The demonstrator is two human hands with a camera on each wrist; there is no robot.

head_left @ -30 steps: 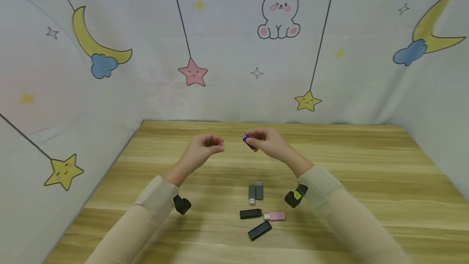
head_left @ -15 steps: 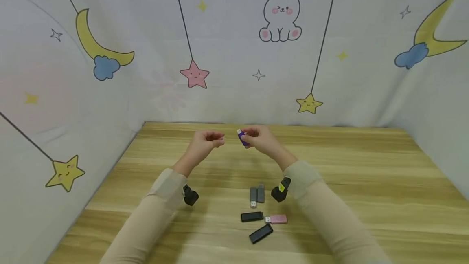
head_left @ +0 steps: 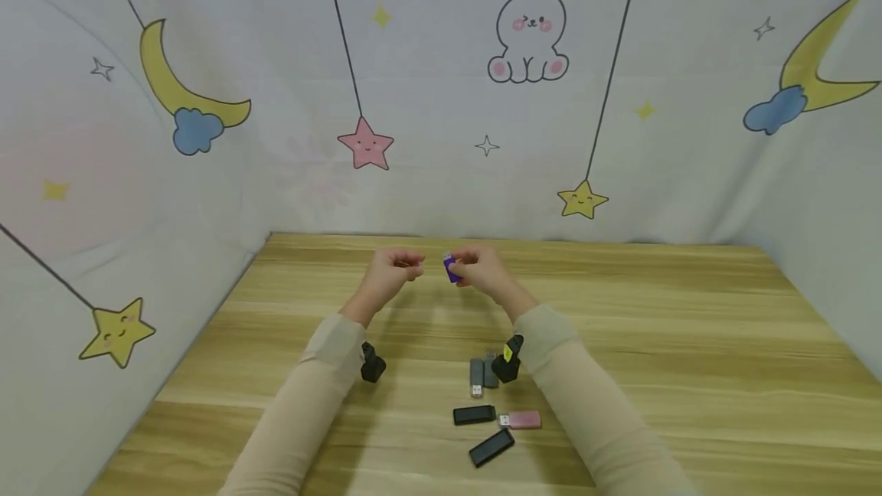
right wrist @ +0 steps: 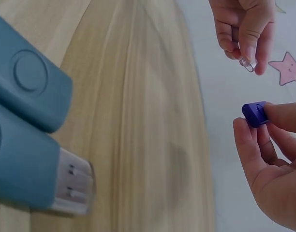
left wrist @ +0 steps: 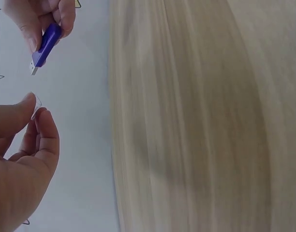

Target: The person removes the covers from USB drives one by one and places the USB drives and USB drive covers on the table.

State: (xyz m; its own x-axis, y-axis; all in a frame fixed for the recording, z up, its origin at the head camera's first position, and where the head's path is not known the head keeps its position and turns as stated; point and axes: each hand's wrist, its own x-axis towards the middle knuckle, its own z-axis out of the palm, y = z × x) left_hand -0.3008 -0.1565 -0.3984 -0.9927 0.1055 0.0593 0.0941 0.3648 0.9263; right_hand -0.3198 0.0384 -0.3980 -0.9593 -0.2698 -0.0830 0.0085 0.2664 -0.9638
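My right hand (head_left: 485, 272) pinches a purple USB stick (head_left: 452, 271) between thumb and fingers, its metal plug pointing up and leftward. In the left wrist view the same purple stick (left wrist: 47, 44) shows its bare plug facing my left hand (left wrist: 27, 154). The fingertips of that left hand pinch a small clear plastic cap (right wrist: 248, 64), seen best in the right wrist view. A short gap separates the cap from the plug. Both hands are raised above the far part of the wooden table (head_left: 654, 343).
Two grey USB sticks (head_left: 477, 377) lie side by side below my right wrist, partly behind its camera (head_left: 507, 362). Nearer are a black USB stick (head_left: 474, 415), a second black stick (head_left: 492, 448) and a pink one (head_left: 524, 420). A patterned cloth (head_left: 441, 190) hangs behind the table.
The right hand has moved left with the purple USB stick, narrowing the gap to the left hand. My left hand has stayed nearly in place, while both forearms have swung inward.
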